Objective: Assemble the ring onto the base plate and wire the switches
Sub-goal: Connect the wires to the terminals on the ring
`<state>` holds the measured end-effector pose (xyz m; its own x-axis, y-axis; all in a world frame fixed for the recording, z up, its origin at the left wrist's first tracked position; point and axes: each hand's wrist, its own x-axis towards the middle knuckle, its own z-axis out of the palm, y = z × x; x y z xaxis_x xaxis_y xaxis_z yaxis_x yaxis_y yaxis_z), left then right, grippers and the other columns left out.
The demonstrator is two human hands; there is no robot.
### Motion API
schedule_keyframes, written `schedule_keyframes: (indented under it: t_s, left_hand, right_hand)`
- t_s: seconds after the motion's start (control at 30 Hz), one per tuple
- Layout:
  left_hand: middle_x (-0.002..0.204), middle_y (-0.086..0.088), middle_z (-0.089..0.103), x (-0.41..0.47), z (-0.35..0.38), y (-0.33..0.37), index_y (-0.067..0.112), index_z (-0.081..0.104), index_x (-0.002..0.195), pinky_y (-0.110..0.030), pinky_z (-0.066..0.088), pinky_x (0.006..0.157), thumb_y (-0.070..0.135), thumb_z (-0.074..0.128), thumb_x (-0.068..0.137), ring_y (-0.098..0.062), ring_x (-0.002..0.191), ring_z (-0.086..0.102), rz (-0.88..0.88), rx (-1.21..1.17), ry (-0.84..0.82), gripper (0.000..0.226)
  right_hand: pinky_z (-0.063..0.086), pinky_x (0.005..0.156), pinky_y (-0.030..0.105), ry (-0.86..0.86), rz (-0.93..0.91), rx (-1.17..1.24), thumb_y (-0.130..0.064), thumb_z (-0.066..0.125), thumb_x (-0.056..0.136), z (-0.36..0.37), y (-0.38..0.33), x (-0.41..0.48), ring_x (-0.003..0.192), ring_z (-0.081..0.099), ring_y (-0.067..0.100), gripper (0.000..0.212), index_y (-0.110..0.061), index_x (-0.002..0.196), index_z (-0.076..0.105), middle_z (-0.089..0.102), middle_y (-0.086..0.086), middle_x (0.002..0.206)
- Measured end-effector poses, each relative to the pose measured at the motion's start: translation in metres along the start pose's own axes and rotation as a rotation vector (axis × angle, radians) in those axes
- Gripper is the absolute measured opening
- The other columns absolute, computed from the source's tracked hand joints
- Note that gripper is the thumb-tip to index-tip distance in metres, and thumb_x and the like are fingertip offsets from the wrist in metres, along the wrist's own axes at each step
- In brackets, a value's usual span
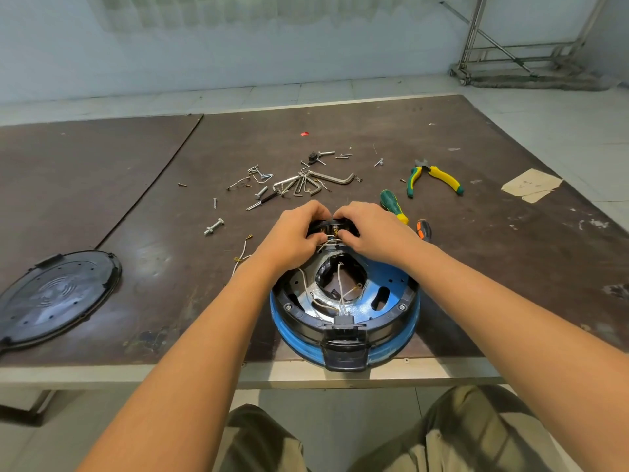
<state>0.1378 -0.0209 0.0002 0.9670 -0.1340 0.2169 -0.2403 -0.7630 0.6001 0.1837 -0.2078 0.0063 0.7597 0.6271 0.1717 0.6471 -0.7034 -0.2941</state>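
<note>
A blue round base plate (391, 282) sits at the table's near edge with a black ring (371, 327) seated on it. White wires (341, 291) run across its open middle to a black connector at the near rim. At the far rim, a black switch block (332, 229) shows between my hands. My left hand (296, 235) grips the block's left side and pinches the wires there. My right hand (371, 233) holds the right side, fingertips on the wire ends. The terminals are mostly hidden by my fingers.
A black oval cover (56, 298) lies at the left. Loose screws, bolts and hex keys (299, 183) are scattered beyond my hands. A green-yellow screwdriver (393, 206), an orange-black tool (423, 229), pliers (434, 177) and a paper scrap (531, 183) lie to the right.
</note>
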Motion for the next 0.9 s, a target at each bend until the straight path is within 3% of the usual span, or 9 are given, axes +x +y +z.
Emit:
schedule_keyframes:
  t_s: [0.17,0.43,0.57,0.7,0.83,0.9]
  left_hand:
    - [0.120,0.003,0.064,0.0005,0.0012,0.0001,0.017,0.054,0.123,-0.022,0.041,0.097,0.009,0.071,0.087,-0.007,0.111,0.057,-0.009,-0.026,0.000,0.041]
    - [0.118,0.002,0.063,0.0015,0.0018,-0.0005,0.019,0.051,0.123,-0.027,0.044,0.096,0.011,0.071,0.087,-0.011,0.109,0.058,-0.009,0.002,-0.021,0.041]
    - [0.111,0.009,0.059,0.0030,0.0030,-0.0022,0.023,0.052,0.121,-0.020,0.041,0.090,0.012,0.072,0.087,-0.008,0.104,0.056,-0.022,0.000,-0.023,0.041]
    - [0.111,0.010,0.059,0.0041,0.0041,-0.0044,0.027,0.052,0.121,-0.004,0.031,0.079,0.014,0.073,0.086,-0.003,0.101,0.052,-0.037,-0.003,-0.018,0.042]
    - [0.124,0.004,0.063,0.0052,0.0047,-0.0060,0.025,0.050,0.132,-0.003,0.030,0.081,0.016,0.073,0.087,-0.001,0.107,0.052,-0.038,0.003,-0.020,0.052]
    - [0.128,0.002,0.063,0.0051,0.0047,-0.0060,0.024,0.048,0.137,-0.010,0.034,0.089,0.016,0.073,0.087,-0.005,0.112,0.054,-0.044,0.008,-0.015,0.056]
  right_hand:
    - [0.052,0.088,0.039,-0.005,0.004,-0.014,-0.032,0.056,0.099,0.0002,-0.0003,0.0002,0.103,0.058,0.018,0.033,-0.022,0.130,0.057,0.061,0.001,0.115]
    - [0.051,0.083,0.036,-0.001,-0.001,-0.029,-0.032,0.056,0.099,0.0006,0.0002,0.0005,0.101,0.058,0.017,0.031,-0.023,0.128,0.058,0.060,0.000,0.112]
    - [0.051,0.084,0.036,0.003,0.010,-0.022,-0.032,0.056,0.098,0.0010,-0.0003,0.0006,0.100,0.057,0.017,0.033,-0.023,0.130,0.057,0.060,0.000,0.113]
    - [0.052,0.084,0.036,-0.002,0.014,0.009,-0.032,0.056,0.098,0.0000,-0.0009,0.0002,0.098,0.057,0.016,0.037,-0.021,0.133,0.057,0.060,0.000,0.112]
    - [0.053,0.085,0.039,0.001,0.015,0.021,-0.033,0.054,0.098,-0.0007,-0.0010,-0.0005,0.098,0.058,0.017,0.037,-0.021,0.133,0.058,0.061,0.001,0.112]
    - [0.053,0.087,0.041,0.003,0.018,0.021,-0.033,0.054,0.098,-0.0011,-0.0009,-0.0006,0.100,0.059,0.019,0.037,-0.021,0.133,0.058,0.062,0.002,0.114]
